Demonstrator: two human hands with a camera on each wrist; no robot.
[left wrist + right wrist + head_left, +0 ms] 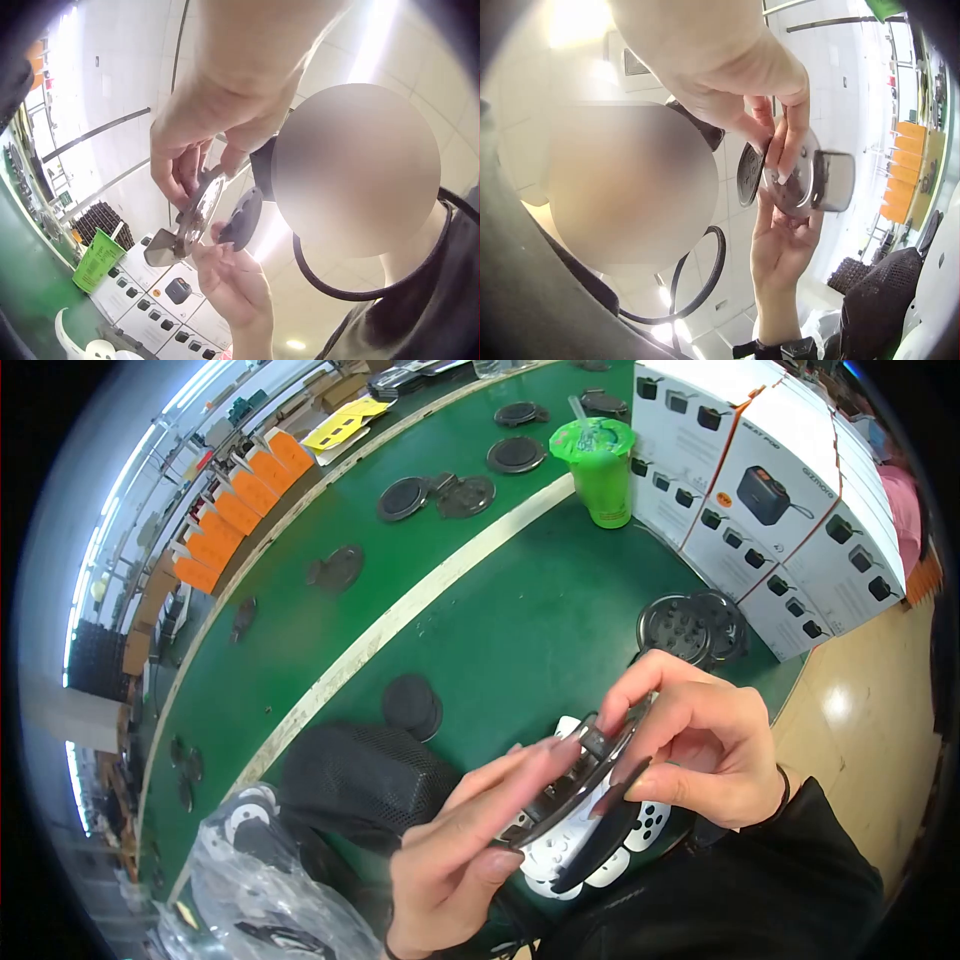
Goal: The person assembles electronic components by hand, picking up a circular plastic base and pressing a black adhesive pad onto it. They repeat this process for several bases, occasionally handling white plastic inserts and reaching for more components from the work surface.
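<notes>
A round, dark translucent part with a raised block on one side (791,180) is gripped at its edge by the left hand (465,840), between thumb and fingers. The right hand (705,735) pinches a thin black disc (244,219) between thumb and finger, its other fingers touching the round part. In the right wrist view the disc (750,174) stands tilted beside the round part, a narrow gap between them in places. White pieces with black-dotted holes (648,825) lie below the hands, partly covered by them.
Black mesh bag (365,775) and black round pads (410,705) lie left of the hands; clear plastic bag (270,870) at lower left. Dark round parts (675,628) sit before white printed boxes (765,490), a green cup (603,475) beside them. More dark parts (403,498) lie beyond the white strip.
</notes>
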